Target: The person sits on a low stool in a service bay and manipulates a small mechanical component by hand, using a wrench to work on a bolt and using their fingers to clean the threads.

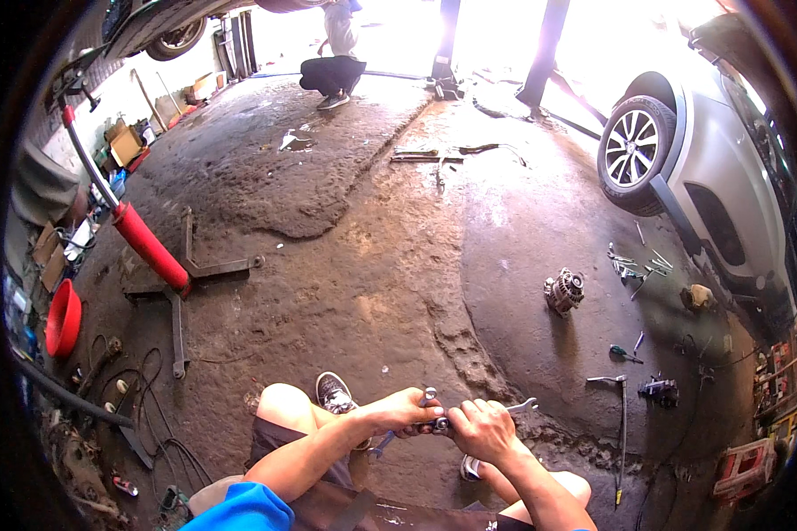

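Above my lap, my two hands meet with the fingers curled. My left hand is closed around a combination wrench; one end stands up above the fingers and the other shows below the hand. My right hand grips a second wrench, its open jaw pointing out to the right. A ring-shaped metal end shows between the hands; I cannot tell whether the wrenches touch or hold anything between them. Ahead and to the right, an alternator stands on the floor, apart from both hands.
Loose tools, a breaker bar and a screwdriver lie on the right. A silver car stands beyond. On the left are a red jack stand, a red basin and cables. A person crouches far ahead.
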{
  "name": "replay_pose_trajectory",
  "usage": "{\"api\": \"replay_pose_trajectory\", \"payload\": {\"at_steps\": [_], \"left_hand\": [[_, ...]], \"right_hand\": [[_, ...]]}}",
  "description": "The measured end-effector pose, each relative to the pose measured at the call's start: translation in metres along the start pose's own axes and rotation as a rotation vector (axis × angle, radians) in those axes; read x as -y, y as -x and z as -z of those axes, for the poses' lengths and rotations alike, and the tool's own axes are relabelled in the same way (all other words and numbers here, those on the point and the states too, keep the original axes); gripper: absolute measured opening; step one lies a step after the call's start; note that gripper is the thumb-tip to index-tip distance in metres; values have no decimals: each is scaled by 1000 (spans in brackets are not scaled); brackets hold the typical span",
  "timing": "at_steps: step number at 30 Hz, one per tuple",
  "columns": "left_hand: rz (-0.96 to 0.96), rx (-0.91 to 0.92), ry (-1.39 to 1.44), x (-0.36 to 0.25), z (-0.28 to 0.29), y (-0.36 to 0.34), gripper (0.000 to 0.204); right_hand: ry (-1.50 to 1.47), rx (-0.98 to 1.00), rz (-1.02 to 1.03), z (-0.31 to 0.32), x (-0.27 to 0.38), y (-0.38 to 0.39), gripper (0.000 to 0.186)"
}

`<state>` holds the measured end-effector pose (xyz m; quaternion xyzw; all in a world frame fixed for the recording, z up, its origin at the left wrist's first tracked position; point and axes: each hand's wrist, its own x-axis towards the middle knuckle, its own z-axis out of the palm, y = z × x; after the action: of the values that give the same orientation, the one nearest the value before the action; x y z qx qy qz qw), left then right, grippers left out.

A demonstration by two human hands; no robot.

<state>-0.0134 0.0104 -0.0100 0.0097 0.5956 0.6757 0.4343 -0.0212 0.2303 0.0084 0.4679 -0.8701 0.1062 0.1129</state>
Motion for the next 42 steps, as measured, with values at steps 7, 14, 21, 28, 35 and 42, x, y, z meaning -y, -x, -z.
{"api": "replay_pose_trajectory", "payload": {"at_steps": [7, 14, 21, 28, 35, 42], "left_hand": [[22, -65, 108, 18, -5, -5, 25], [81, -101, 201, 12, -15, -2, 22], [12, -105, 252, 16, -15, 2, 26], [-73, -4, 241, 16, -13, -10, 24], [-110, 145, 488, 11, -18, 3, 25], [-120, 27, 403, 16, -18, 1, 26]], "right_hand": [[-80, 42, -45, -16, 1, 7, 22], [-107, 138, -129, -13, 2, 9, 31], [-108, 84, -194, -6, 10, 3, 25], [-36, -67, -165, 4, 0, 3, 31], [-99, -112, -148, 16, -4, -4, 31], [-66, -73, -86, 19, -4, -11, 35]]}}
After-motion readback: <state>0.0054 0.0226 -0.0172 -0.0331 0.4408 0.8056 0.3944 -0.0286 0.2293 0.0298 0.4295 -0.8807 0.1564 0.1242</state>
